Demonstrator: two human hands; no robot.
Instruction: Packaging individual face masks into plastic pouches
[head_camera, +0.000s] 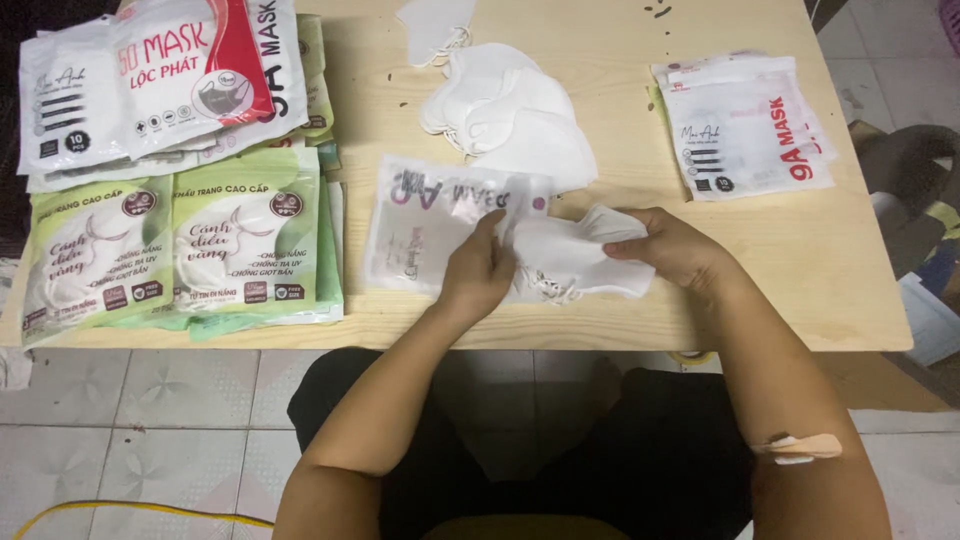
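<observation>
Two hands are being used at the near edge of the wooden table (620, 330). A small stack of white folded face masks (575, 262) is being held by the right hand (672, 246), whose fingers are closed around the stack's right end. The open mouth of a clear plastic pouch (435, 225) is being pinched by the left hand (482, 268), thumb and fingers pressed together on the film. The stack is lying low over the table, its left end meeting the pouch mouth; how far in it sits cannot be told.

The masks are judged to be very light, soft and easily crushed, with loose ear loops hanging beneath that could be caught on the pouch edge; they are best taken by the folded outer end, squeezed flat as one bundle. The pouch is judged to be thin, limp and slippery, so it is best gripped at the lip of its opening.

A loose pile of white masks (510, 115) is lying just behind the pouch. A stack of filled white mask packs (745, 130) is resting to the right, well apart. Green-and-white mask packs (180, 250) and red-and-white mask packs (150, 80) are lying on the left. Nothing is standing between the hands and their work.
</observation>
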